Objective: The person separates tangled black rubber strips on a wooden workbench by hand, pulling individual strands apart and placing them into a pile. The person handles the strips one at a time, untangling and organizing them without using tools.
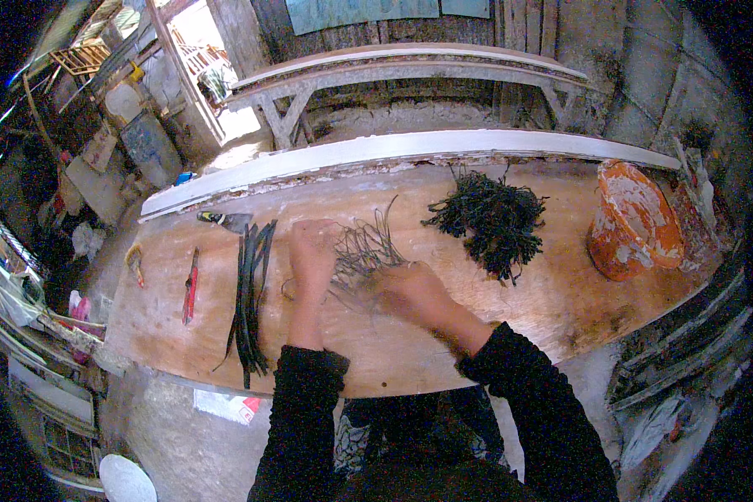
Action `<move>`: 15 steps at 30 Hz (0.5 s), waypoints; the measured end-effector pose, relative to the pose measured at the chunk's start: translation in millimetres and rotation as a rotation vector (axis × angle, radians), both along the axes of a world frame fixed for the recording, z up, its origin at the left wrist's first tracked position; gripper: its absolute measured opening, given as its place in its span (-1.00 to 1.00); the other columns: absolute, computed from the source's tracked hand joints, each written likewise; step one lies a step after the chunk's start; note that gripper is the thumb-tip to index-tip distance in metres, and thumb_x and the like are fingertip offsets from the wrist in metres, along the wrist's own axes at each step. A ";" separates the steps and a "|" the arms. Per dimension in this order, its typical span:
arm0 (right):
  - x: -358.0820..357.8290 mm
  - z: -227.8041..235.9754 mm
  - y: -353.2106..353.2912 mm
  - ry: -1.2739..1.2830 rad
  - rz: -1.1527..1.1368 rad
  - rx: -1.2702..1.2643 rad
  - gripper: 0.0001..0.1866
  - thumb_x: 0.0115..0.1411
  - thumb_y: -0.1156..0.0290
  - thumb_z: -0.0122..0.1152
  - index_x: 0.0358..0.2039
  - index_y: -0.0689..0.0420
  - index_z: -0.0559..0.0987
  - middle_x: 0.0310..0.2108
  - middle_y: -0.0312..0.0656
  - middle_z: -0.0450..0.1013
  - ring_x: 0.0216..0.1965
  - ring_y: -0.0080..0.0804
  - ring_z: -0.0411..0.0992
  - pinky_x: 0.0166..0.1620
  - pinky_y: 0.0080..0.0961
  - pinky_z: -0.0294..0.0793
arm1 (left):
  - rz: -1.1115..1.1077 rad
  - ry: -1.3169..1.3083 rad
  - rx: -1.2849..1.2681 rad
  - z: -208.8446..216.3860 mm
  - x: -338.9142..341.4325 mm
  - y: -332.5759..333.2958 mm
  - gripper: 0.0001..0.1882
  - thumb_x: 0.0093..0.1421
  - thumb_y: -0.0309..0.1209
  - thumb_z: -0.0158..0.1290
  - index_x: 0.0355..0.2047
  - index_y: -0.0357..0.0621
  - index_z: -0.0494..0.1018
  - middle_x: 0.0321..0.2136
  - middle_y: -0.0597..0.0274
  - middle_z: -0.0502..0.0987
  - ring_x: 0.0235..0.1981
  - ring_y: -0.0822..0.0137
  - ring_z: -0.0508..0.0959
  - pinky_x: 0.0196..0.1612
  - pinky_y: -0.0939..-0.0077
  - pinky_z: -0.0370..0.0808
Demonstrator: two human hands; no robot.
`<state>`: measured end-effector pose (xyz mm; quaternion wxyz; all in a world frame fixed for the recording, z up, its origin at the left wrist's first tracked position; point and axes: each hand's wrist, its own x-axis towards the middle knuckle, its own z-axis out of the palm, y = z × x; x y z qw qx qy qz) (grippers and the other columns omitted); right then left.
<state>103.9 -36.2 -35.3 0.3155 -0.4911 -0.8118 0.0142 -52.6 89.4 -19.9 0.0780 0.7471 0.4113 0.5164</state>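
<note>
Over the middle of the wooden table, my left hand (310, 244) is closed on a loose bunch of thin dark strips (366, 251), which fan out to its right. My right hand (412, 293) reaches to the lower right side of that bunch. Motion smears its fingers, so their grip cannot be made out. Left of my left hand lies a bundle of long flat black strips (252, 305). A heap of short, knotted-looking black strips (492, 219) rests on the table beyond my right hand.
A red-handled tool (191, 289), a small brush (135, 264) and a dark-handled scraper (224, 220) lie on the table's left side. An orange, white-smeared bucket (632, 224) leans at the right. A long white board (410, 147) borders the far edge; a bench (410, 71) stands behind.
</note>
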 end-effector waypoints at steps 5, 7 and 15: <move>9.5 22.4 -11.3 0.015 -0.149 0.078 -0.85 -0.20 0.35 0.09 -0.51 0.01 0.47 -0.54 -0.22 0.38 -0.48 -0.20 0.34 -0.42 -0.28 0.27 | -0.506 0.379 -0.529 42.2 24.4 -55.7 -0.82 -0.11 -0.35 0.09 -0.60 -0.19 0.36 -0.62 0.23 0.39 -0.56 0.38 0.38 -0.48 0.54 0.33; 12.5 23.7 -11.9 0.031 -0.161 0.121 -0.86 -0.21 0.35 0.10 -0.53 0.02 0.47 -0.53 -0.22 0.38 -0.48 -0.21 0.33 -0.43 -0.30 0.27 | -0.558 0.421 -0.623 39.7 28.1 -64.9 -0.77 -0.14 -0.32 0.12 -0.63 -0.19 0.34 -0.63 0.25 0.39 -0.57 0.42 0.37 -0.51 0.56 0.32; 28.2 43.6 -12.9 0.141 -0.221 0.156 -0.87 -0.14 0.41 0.08 -0.49 0.04 0.45 -0.46 -0.30 0.39 -0.39 -0.36 0.34 -0.15 -0.30 0.13 | -0.596 0.153 -0.601 37.0 27.0 -62.9 -0.77 -0.19 -0.36 0.16 -0.56 -0.15 0.36 -0.65 0.32 0.39 -0.61 0.53 0.32 -0.54 0.63 0.30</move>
